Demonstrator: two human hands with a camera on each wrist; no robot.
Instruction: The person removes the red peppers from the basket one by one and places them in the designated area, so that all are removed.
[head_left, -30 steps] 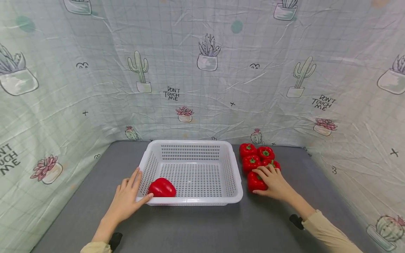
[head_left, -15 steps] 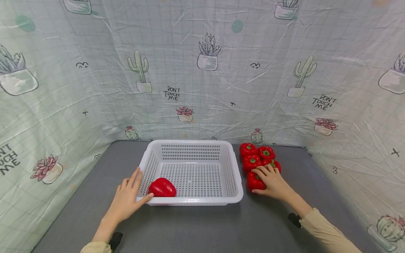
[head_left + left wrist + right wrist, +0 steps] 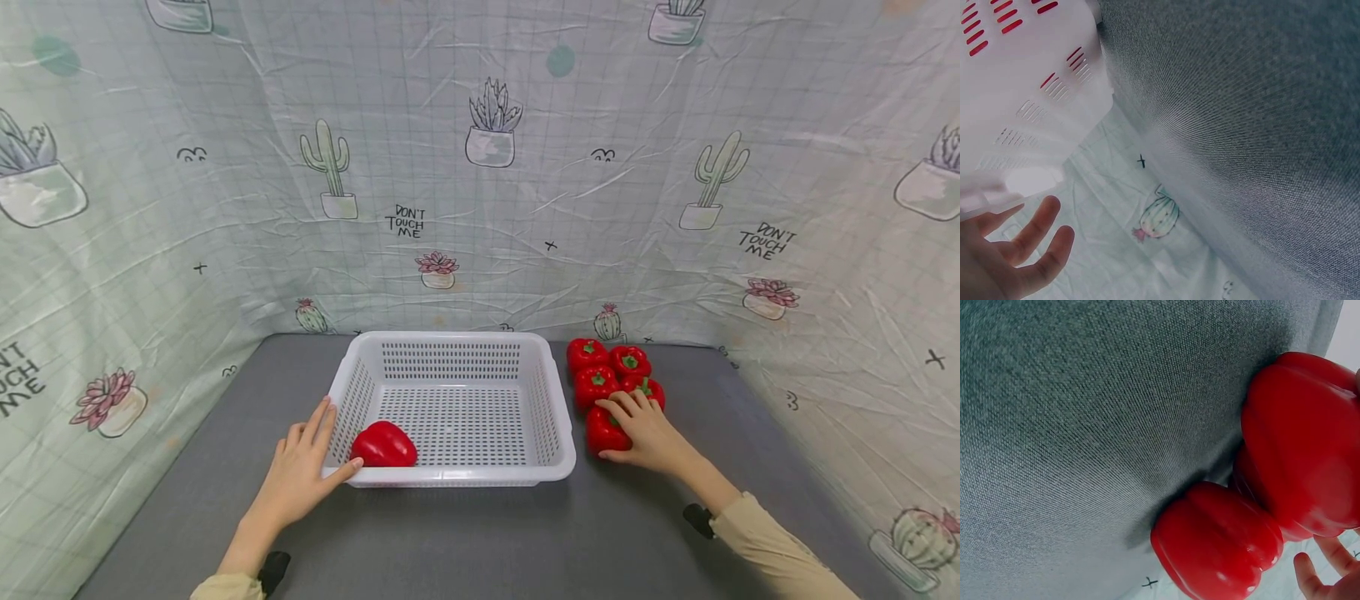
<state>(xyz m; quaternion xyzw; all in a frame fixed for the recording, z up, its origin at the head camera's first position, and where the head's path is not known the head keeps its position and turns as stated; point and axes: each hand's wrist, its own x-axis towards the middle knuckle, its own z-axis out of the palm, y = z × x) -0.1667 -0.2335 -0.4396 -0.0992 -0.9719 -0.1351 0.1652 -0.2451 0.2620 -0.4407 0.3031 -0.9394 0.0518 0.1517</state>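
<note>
A white slotted plastic basket [image 3: 450,477] stands on the grey table, with one red bell pepper [image 3: 384,445] lying on its side in the near left corner. My left hand [image 3: 298,467] rests on the basket's left rim, fingers fairly straight and thumb at the front corner; the left wrist view shows its fingers [image 3: 1047,256] beside the basket wall. To the basket's right, my right hand [image 3: 651,435] grips the nearest red bell pepper [image 3: 604,432] of a group, thumb on the near side and fingers over the top. In the right wrist view that pepper [image 3: 1304,437] looks upright on the table.
Several more red bell peppers [image 3: 596,387] with green stems sit close together behind the gripped one, right of the basket. Grey table surface [image 3: 465,542] extends in front. A pale cloth with printed cacti [image 3: 480,208] hangs at the back and both sides.
Both hands, the basket and the peppers look nearly still. The right forearm has shifted very slightly left since the first frame.
</note>
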